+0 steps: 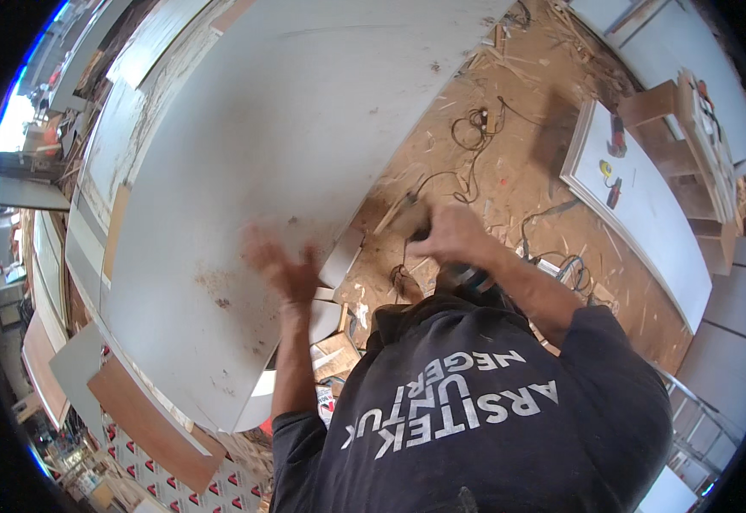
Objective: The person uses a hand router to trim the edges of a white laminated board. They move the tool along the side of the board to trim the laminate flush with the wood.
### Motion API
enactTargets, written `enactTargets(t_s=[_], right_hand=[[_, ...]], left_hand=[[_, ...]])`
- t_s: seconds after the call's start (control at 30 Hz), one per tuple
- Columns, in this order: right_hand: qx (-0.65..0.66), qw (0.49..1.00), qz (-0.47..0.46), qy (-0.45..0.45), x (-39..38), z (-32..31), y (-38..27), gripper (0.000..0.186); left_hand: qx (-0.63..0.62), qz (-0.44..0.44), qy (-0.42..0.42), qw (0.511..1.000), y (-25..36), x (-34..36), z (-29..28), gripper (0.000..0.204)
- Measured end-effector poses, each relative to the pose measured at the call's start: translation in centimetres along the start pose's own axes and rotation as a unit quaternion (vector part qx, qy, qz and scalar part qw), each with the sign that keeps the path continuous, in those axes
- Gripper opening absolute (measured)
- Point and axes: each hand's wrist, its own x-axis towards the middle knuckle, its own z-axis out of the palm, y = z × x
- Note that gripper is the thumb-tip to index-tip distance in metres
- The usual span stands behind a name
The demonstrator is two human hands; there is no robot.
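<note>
My left hand is over the near right part of a large white panel, its fingers spread and blurred by motion. Whether it touches the surface cannot be told. Small brown crumbs of dust lie on the panel beside it. Past the panel's right edge, my right hand is closed around a blurred brownish, dark-edged thing, possibly a small hand tool. Its kind is too smeared to make out. A dark cord runs across the floor close to it.
At the right, white boards carry a red-and-black tool and a yellow tape measure. Wooden cabinet parts stand behind. Wood scraps and coiled cables litter the brown floor. Boards, including a brown strip, are at the left.
</note>
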Motion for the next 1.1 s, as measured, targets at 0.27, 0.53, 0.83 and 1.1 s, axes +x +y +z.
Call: enactTargets(t_s=[0.27,0.53,0.83,1.1], right_hand=[[-0.052,0.997,-0.006,0.065,3.3,-5.4,3.0,0.086],[-0.055,0.998,-0.011,0.012,6.7,-4.8,0.5,0.08],[-0.056,0.998,0.006,0.025,4.9,-1.0,-2.5,0.092],[-0.039,0.998,0.03,-0.041,-0.7,6.8,-10.1,0.086]], left_hand=[[-0.015,0.008,-0.21,0.978,15.2,-1.1,-1.2,0.078],[0.162,-0.264,-0.028,0.95,-4.1,-1.6,-5.8,0.081],[0.009,-0.294,0.047,0.955,-6.0,-3.0,-5.5,0.095],[-0.12,-0.271,0.082,0.952,-5.4,-2.9,-5.7,0.095]])
